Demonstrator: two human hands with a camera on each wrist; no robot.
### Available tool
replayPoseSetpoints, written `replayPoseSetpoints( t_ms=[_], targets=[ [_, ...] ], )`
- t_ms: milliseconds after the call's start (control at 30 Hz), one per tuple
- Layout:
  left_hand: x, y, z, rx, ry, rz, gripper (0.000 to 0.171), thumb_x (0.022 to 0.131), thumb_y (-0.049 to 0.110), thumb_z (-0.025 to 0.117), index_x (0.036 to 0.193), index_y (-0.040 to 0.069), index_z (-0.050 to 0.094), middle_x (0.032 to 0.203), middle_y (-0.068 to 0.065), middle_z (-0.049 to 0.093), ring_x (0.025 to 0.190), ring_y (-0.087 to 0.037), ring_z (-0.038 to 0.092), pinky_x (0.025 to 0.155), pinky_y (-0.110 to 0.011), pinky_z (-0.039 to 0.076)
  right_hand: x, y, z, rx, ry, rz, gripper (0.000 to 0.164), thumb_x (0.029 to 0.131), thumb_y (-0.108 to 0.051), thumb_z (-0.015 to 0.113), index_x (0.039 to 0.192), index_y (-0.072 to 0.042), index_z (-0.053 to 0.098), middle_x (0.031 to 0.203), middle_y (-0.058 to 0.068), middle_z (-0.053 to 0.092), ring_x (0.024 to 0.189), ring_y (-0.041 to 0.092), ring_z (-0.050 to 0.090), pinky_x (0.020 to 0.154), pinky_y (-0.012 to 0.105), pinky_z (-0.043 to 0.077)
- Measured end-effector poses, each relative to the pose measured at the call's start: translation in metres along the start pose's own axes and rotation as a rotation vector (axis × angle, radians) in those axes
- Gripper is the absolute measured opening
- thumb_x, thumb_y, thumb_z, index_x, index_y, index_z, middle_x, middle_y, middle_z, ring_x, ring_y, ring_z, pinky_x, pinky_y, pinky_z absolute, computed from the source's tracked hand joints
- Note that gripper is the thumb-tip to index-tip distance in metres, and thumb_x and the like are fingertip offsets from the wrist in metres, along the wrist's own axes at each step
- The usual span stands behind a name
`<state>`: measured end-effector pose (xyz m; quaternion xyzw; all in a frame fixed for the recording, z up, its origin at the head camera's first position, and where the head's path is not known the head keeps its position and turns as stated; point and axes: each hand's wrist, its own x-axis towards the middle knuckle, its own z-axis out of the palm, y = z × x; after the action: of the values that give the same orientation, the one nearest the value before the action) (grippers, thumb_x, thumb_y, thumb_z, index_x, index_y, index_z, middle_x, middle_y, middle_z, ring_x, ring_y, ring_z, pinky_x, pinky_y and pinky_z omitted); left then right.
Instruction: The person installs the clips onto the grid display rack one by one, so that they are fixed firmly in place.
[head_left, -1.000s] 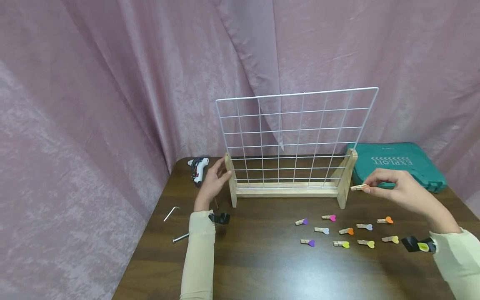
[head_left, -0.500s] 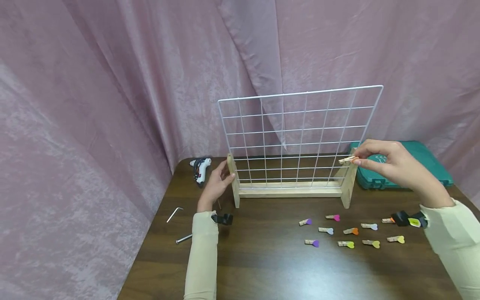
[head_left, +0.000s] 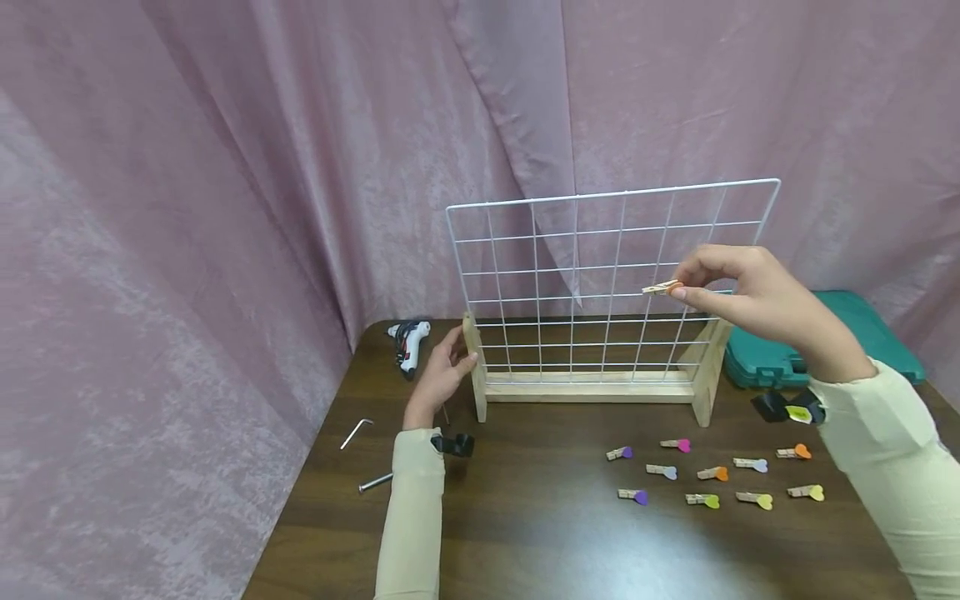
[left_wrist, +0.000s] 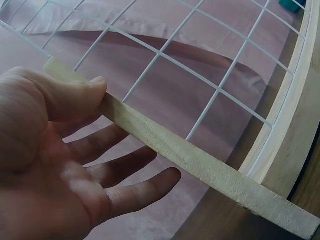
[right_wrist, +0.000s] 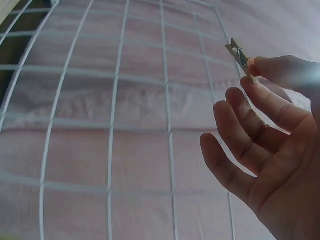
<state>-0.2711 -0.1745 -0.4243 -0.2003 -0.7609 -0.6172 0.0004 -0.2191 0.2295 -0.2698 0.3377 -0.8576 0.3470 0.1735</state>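
Right hand (head_left: 759, 297) pinching, left hand (head_left: 439, 375) gripping lower

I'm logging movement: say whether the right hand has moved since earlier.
Yes: in the head view, the right hand has moved up and leftward relative to the wire grid.

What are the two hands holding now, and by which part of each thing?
Right hand: a clothespin, pinched at its orange heart end. Left hand: the left wooden post, held near its top.

Pink drapes (head_left: 247, 167), a wooden table (head_left: 540, 542) and a glue gun (head_left: 413, 343) suggest a craft corner.
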Motion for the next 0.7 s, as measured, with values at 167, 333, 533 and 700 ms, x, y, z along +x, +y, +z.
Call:
replayPoseSetpoints(
  t_ms=[167, 333, 533, 700],
  targets=[
    [0.001, 0.000, -0.001, 0.003, 0.005, 0.005, 0.052, 0.091, -0.006, 0.050, 0.138, -0.007, 0.030, 0.130, -0.031, 0.042, 0.121, -0.040, 0.039, 0.100, -0.048, 0.035, 0.018, -0.010, 0.004, 0.049, 0.000, -0.004, 0.013, 0.082, -0.009, 0.069, 0.087, -0.020, 0.065, 0.079, -0.006, 0.064, 0.072, 0.010, 0.058, 0.062, 0.018, 0.044],
    [0.002, -0.001, 0.000, 0.013, 0.006, 0.008, 0.052, 0.090, -0.005, 0.051, 0.138, -0.007, 0.030, 0.130, -0.030, 0.044, 0.121, -0.039, 0.041, 0.100, -0.047, 0.035, 0.036, -0.021, 0.007, 0.094, -0.002, 0.003, 0.009, 0.082, -0.009, 0.070, 0.085, -0.017, 0.066, 0.077, -0.002, 0.066, 0.070, 0.012, 0.059, 0.064, 0.019, 0.045],
    [0.004, -0.004, 0.002, 0.019, 0.001, 0.011, 0.051, 0.091, -0.004, 0.052, 0.137, -0.006, 0.031, 0.130, -0.028, 0.045, 0.121, -0.037, 0.041, 0.100, -0.045, 0.036, 0.057, -0.043, 0.010, 0.148, -0.008, -0.027, 0.006, 0.081, -0.001, 0.067, 0.086, -0.006, 0.067, 0.076, 0.008, 0.066, 0.066, 0.014, 0.062, 0.061, 0.018, 0.047],
    [0.004, -0.006, 0.005, 0.020, 0.010, 0.010, 0.051, 0.090, -0.006, 0.051, 0.137, -0.007, 0.032, 0.128, -0.027, 0.046, 0.120, -0.036, 0.043, 0.100, -0.045, 0.036, 0.072, -0.069, 0.011, 0.223, 0.006, -0.050, 0.005, 0.080, 0.005, 0.066, 0.084, 0.002, 0.066, 0.073, 0.013, 0.064, 0.062, 0.015, 0.059, 0.056, 0.019, 0.045]
  ],
)
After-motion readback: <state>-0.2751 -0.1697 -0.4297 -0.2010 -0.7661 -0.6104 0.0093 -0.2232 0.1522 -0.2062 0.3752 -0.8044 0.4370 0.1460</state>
